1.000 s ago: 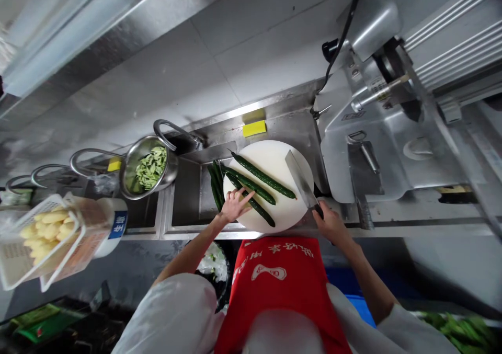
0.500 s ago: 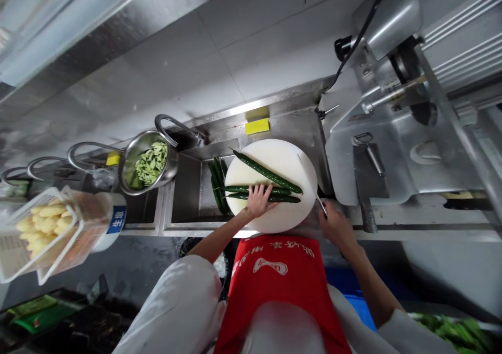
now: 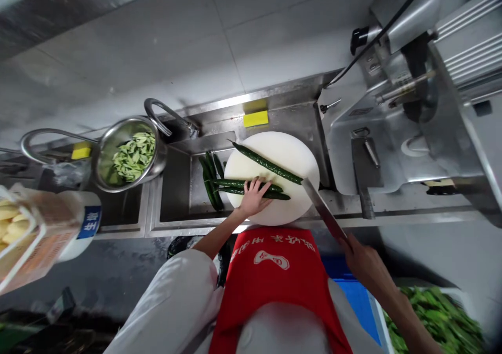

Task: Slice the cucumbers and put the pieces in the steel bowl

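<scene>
The left hand point(image 3: 254, 197) lies palm down on the round white board point(image 3: 296, 150), its fingers spread across two long cucumbers point(image 3: 231, 183). These lie side by side on the near half of the board, running almost straight from left to right. Their thin left ends poke out past the board's left edge. The left hand is the nearer one to them. The right hand point(image 3: 357, 253) is past the board's near right edge, closed around the handle end of a big knife point(image 3: 323, 208). The blade slants in over that edge. A third cucumber point(image 3: 266, 163) lies farther back on the board, sloping down from back left to right. Its right end is right by the knife tip; I cannot tell if they touch. White board shows between it and the pair, along the near edge and at the back right. More cucumbers point(image 3: 207, 180) lie in the sink point(image 3: 176, 197), left of the board. A red apron point(image 3: 270, 286) is by the board's near edge.
</scene>
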The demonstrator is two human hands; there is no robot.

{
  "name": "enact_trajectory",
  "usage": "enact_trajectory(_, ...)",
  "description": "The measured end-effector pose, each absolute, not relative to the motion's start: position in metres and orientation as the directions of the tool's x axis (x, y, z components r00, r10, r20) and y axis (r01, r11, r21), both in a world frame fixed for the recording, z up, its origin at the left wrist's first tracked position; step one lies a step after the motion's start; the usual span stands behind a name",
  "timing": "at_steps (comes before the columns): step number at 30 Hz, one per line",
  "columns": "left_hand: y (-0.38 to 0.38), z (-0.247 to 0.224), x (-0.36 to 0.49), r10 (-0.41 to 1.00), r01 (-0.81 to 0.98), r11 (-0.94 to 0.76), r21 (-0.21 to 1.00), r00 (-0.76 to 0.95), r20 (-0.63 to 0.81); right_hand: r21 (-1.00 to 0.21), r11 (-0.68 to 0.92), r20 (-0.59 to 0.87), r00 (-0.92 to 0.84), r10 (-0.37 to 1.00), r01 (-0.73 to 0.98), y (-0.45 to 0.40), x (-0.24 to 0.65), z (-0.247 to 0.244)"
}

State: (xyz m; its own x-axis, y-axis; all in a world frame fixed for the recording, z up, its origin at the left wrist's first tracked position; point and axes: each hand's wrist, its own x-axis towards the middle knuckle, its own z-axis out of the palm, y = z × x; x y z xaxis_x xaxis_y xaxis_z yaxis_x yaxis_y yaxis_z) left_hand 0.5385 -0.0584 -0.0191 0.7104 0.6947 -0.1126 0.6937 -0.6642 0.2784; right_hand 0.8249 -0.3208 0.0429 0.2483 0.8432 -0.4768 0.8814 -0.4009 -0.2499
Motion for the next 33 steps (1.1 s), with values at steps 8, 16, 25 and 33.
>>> enact_trajectory(8,-0.071,-0.036,0.571,0.716,0.673,-0.637,0.376,0.697,-0.034,-0.126,-0.387,-0.592,0.243,0.768,0.914,-0.307,0.756,0.038)
enact_trajectory(16,-0.073,-0.038,0.555,0.66,0.591,-0.697,0.406,0.75,0.041,-0.104,-0.349,-0.608,0.218,0.764,0.931,-0.286,0.746,0.036)
enact_trajectory(25,-0.067,-0.046,0.548,0.665,0.599,-0.702,0.386,0.744,0.054,-0.12,-0.312,-0.619,0.175,0.766,0.942,-0.272,0.75,0.042)
enact_trajectory(33,-0.074,-0.058,0.568,0.719,0.663,-0.658,0.357,0.694,0.037,-0.043,-0.266,-0.641,0.178,0.747,0.963,-0.269,0.759,0.054)
